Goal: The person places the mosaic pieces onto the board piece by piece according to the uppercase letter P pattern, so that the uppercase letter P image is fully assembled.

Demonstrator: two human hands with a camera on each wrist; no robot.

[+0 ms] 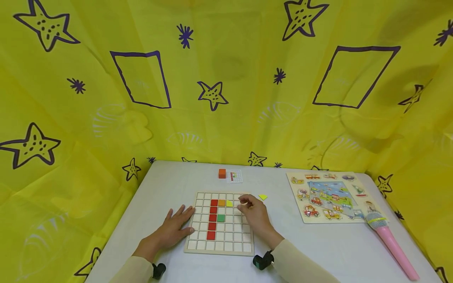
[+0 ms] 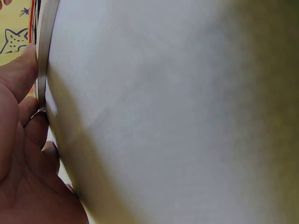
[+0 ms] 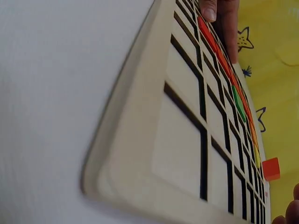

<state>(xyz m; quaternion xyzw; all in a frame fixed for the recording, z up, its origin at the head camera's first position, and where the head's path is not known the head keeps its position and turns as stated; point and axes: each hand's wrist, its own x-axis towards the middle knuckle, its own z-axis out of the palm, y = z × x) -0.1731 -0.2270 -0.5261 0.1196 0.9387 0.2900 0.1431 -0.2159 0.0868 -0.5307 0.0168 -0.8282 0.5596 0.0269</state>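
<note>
A square board (image 1: pixel 219 249) with a grid of recessed white cells lies on the table. A column of red square tiles (image 1: pixel 212 226) fills part of it, with an orange tile (image 1: pixel 221 203), a green tile (image 1: pixel 221 218) and a yellow triangular tile (image 1: pixel 229 203) to their right. My left hand (image 1: pixel 173 228) rests with spread fingers at the board's left edge; the left wrist view has its thumb (image 2: pixel 21 70) against the rim. Over the upper right cells hovers my right hand (image 1: pixel 256 214), thumb and forefinger bent and apart, nothing visible between them. Its fingertips (image 3: pixel 292 212) barely enter the right wrist view.
Just beyond the right hand lies a loose yellow piece (image 1: pixel 263 197). Behind the board are an orange-red cube (image 1: pixel 222 173) and a small pattern card (image 1: pixel 234 176). A vehicle picture puzzle (image 1: pixel 297 196) and a pink toy microphone (image 1: pixel 394 247) lie right. Yellow curtains (image 1: pixel 226 129) surround the table.
</note>
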